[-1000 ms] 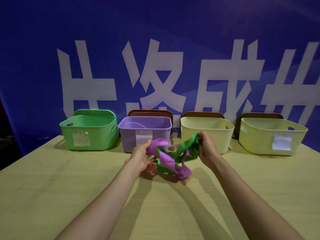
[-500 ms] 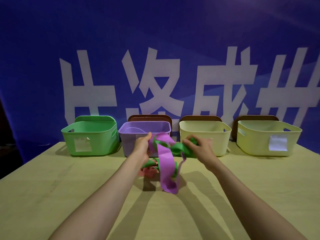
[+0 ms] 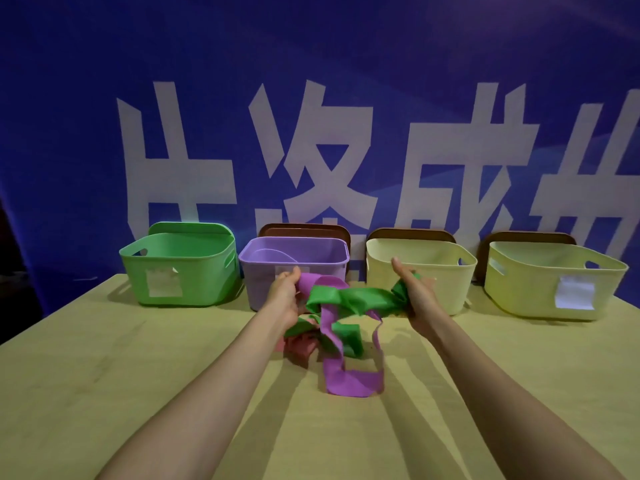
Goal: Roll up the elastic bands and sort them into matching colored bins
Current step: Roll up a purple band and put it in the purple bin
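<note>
Table [image 3: 104, 375]: hands wider apart; left hand [image 3: 284, 295] fingers [image 3: 295, 272] clench purple band [image 3: 333, 344], right hand [image 3: 415, 294] green band [image 3: 353, 299], tauter.

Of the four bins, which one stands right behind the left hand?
The purple bin, second from the left, between the green bin and a pale yellow bin; the left hand overlaps its front.

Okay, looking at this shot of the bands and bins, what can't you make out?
Head view:
- Left hand: fingers hidden behind its own back, gripping the purple band.
- Red band: mostly covered by the green band and purple band.
- Floor of the far-right yellow bin: blocked by its front wall.
- Banner writing: cut off by the right edge.
</note>
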`<state>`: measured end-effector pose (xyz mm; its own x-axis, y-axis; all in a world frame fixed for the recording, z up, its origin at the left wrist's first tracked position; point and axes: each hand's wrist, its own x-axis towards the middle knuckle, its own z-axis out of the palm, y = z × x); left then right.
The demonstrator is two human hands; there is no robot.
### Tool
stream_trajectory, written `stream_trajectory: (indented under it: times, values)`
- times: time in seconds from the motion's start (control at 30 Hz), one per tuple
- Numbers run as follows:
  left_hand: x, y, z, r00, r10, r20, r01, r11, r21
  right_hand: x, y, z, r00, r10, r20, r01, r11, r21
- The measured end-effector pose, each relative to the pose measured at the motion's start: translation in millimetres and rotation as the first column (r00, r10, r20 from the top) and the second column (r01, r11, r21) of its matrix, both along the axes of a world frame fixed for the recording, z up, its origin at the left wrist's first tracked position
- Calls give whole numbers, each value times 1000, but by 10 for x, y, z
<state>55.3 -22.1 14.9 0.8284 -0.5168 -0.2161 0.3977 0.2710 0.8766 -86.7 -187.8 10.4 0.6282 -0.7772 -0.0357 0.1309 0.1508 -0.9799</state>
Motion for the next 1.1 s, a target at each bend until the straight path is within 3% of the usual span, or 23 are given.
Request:
stream_trajectory:
  times: [0.07, 0.17, 0.23, 0.37, 0.47, 0.53, 0.57, 0.67, 0.73, 0.87, 1.03, 1.1]
  values:
    - [18, -26, 26, 999, -15, -40, 15, 1000, -11, -79, 77, 36, 978, 135, -161, -180, 933, -313]
    - [40, -83, 39, 997, -46, -63, 46, 999, -3, -92, 94, -32, 910, 173, -376, -364, 767, -529]
    - [2, -126, 50, 991, -120, -63, 117, 992, -52, -75, 112, -61, 899, 173, -403, -397, 712, -580]
    - [-45, -193, 42, 970, -237, -56, 227, 964, -140, -17, 305, 13, 889, 388, -243, -457, 733, -504]
    - [-63, -170, 39, 959, -283, -4, 280, 949, -143, 85, 375, 43, 832, 288, -474, -540, 616, -574]
    - [-69, -158, 21, 954, -289, 77, 297, 947, -125, 141, 373, 22, 831, 178, -527, -524, 571, -633]
    - [-70, -157, 20, 953, -274, 126, 286, 954, -91, 154, 372, 21, 856, 164, -490, -485, 584, -651]
    - [-60, -160, 33, 934, -259, 248, 245, 966, 86, 125, 374, 94, 922, 269, -280, -382, 757, -531]
    - [-80, -108, 59, 893, -375, 247, 335, 923, 189, 131, 344, 184, 942, 282, -179, -334, 818, -468]
    - [-156, -66, 11, 801, -541, 259, 428, 818, 385, 168, 308, 346, 938, 254, -236, -344, 768, -540]
    - [-134, -164, -52, 809, -415, 417, 213, 867, 451, 194, 231, 471, 964, 152, -217, -257, 746, -614]
    - [-101, -104, -4, 771, -453, 448, 262, 866, 425, 202, 169, 456, 972, 100, -211, -211, 760, -615]
